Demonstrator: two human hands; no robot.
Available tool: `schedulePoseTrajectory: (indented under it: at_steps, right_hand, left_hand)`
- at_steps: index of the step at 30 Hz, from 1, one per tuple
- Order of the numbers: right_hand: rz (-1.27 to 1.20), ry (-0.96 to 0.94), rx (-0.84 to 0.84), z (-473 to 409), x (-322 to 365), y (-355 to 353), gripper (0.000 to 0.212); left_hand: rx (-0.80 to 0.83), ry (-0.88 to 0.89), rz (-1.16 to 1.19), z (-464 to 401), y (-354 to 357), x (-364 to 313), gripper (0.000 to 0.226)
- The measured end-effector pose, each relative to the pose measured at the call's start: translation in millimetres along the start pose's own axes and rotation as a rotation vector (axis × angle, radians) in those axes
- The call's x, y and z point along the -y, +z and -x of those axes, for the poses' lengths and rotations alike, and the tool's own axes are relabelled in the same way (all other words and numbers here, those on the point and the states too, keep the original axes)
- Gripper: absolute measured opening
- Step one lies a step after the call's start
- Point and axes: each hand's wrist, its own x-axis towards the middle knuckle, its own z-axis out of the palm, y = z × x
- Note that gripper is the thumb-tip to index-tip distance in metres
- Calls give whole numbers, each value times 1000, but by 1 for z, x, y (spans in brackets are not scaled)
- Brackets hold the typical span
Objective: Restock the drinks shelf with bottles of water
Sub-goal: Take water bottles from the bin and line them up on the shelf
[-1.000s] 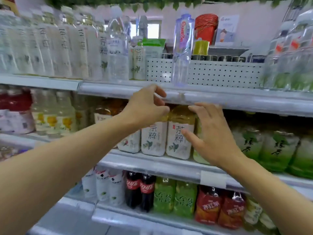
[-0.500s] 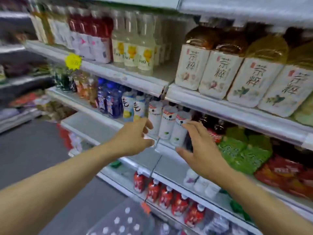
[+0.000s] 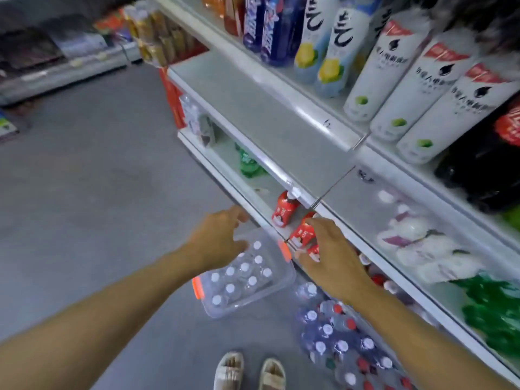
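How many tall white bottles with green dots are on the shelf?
3 tall white plastic bottles, side by side on upper right shelf: left, middle, right. More may hide behind.

Open floor (image 3: pixel 92 192) left of crate (image 3: pixel 278 285)

Grey floor (image 3: pixel 92 192), carrying a clear plastic bin (image 3: pixel 277 280) with orange latches, filled with upright white-capped water bottles (image 3: pixel 244 273), just beside the shelf base. Right of it, wrapped packs of bottles (image 3: pixel 337 342) with white and red caps, also on the floor. White shelving (image 3: pixel 270 119) alongside: white bottles (image 3: pixel 416 88) on an upper tier, red-labelled bottles (image 3: pixel 284 210) on the lowest, a green bottle (image 3: pixel 249 164) further back.
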Motion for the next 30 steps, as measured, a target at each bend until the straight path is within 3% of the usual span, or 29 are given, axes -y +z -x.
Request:
schedulePoseTrajectory:
  at_steps: [6, 12, 22, 30]
  right_hand:
    - [-23, 33, 173, -16, -53, 104, 62]
    - [-21, 92, 236, -24, -112, 197, 57]
    - [-3, 138, 275, -53, -204, 333, 58]
    - [-26, 240, 293, -88, -259, 419, 61]
  left_hand:
    - [-10, -197, 83, -17, 96, 75, 40]
    - [39, -291, 71, -45, 195, 133, 45]
    - [38, -261, -21, -128, 328, 189, 50]
    - [18, -208, -84, -179, 386, 226, 51]
